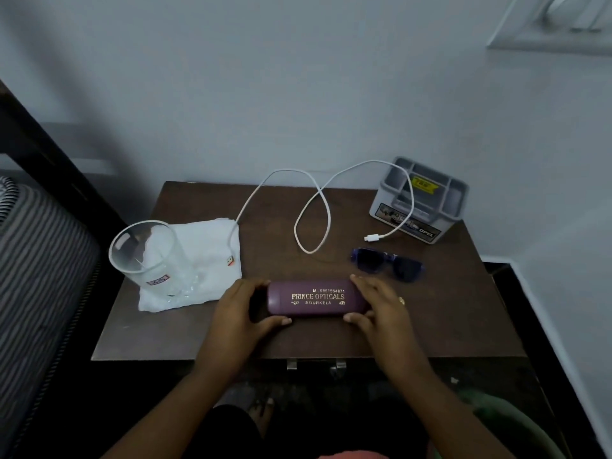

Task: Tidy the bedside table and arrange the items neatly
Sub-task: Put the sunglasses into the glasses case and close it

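A purple spectacle case [314, 298] with gold lettering lies near the front of the brown bedside table [463, 309]. My left hand [240, 309] grips its left end and my right hand [381, 304] grips its right end. Blue sunglasses [385, 263] lie just behind my right hand. A white charging cable [313, 210] loops across the back of the table, one end on a folded white cloth [205, 256], the other draped over a grey organiser box [420, 200]. A clear glass [145, 256] stands on the cloth's left side.
The table stands against a pale wall. A striped mattress [39, 260] and dark bed frame lie to the left. Two metal latches [314, 366] sit on the table's front edge. Dark floor shows at the right.
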